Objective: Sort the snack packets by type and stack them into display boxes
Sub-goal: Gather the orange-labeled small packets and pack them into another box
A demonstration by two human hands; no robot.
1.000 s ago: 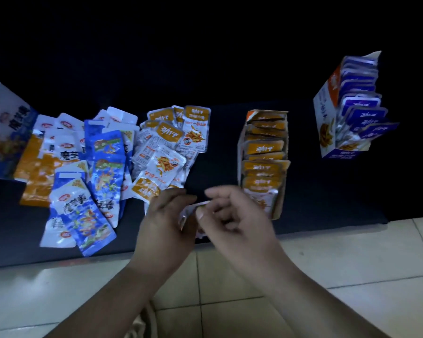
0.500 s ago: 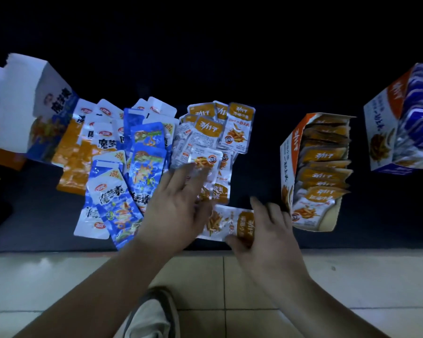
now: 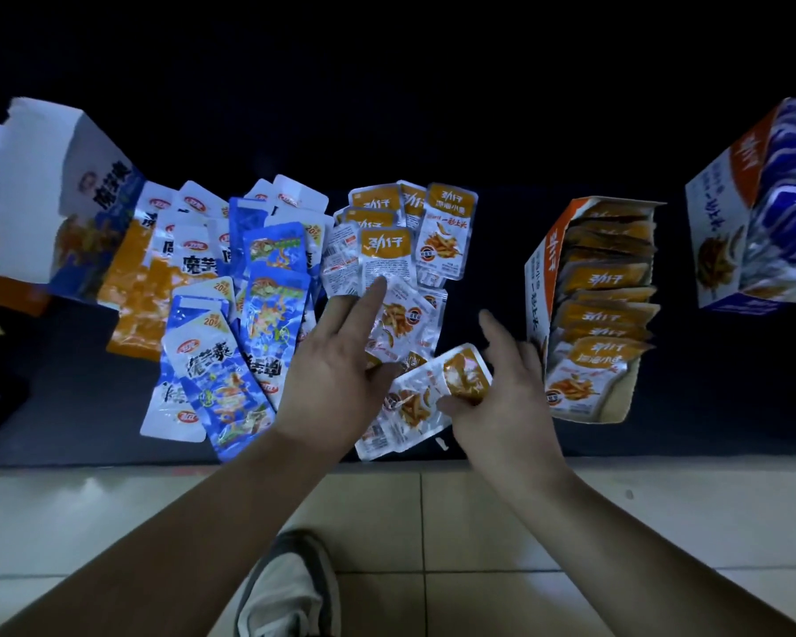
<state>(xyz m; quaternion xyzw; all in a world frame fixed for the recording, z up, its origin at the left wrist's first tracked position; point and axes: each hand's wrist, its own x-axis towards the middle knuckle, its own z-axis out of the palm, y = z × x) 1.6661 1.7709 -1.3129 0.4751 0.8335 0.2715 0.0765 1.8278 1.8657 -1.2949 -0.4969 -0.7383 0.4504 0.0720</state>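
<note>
A loose pile of orange-and-silver snack packets [image 3: 398, 232] lies on the dark mat [image 3: 65, 420]. My left hand [image 3: 336, 360] reaches over it with straight fingers, the index tip touching a packet. My right hand [image 3: 506, 397] pinches one orange packet [image 3: 428, 397] between thumb and fingers, its orange end raised toward the orange display box [image 3: 541, 287]. That box holds a row of matching orange packets [image 3: 607, 314]. Blue packets [image 3: 267, 310] and orange-white packets [image 3: 157, 259] lie in a heap to the left.
A display box filled with blue packets [image 3: 718, 223] stands at the far right. A white and blue box [image 3: 42, 195] sits open at the far left. Pale floor tiles [image 3: 570, 544] run along the mat's near edge, with my shoe [image 3: 290, 586] on them.
My right hand has closed on the orange packet and tipped its end up toward the orange box. My left hand has stretched its fingers further over the pile.
</note>
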